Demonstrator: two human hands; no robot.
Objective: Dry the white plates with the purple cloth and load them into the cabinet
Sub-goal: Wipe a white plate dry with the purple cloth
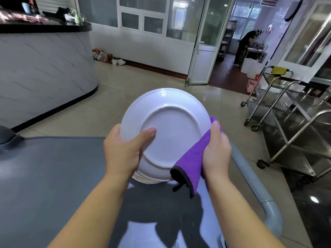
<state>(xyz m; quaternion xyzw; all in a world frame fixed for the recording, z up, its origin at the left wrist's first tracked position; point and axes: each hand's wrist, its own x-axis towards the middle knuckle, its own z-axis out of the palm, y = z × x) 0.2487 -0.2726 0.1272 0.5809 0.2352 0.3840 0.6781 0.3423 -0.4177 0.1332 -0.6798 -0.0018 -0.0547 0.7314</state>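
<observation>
I hold a white plate (170,126) tilted up with its underside facing me, above a grey cart top (44,176). My left hand (123,151) grips its left rim, thumb across the back. My right hand (216,149) grips the purple cloth (191,161) and presses it against the plate's right rim. The cloth's black-edged corner hangs down below the plate. Under the raised plate, the rims of a stack of white plates (152,178) peek out on the cart. No cabinet is in sight.
The cart's grey handle bar (268,206) curves at my right. Steel trolleys (286,122) stand on the right. A curved marble counter (44,68) rises at left. A person works in the back room (245,45) past an open glass door (204,51).
</observation>
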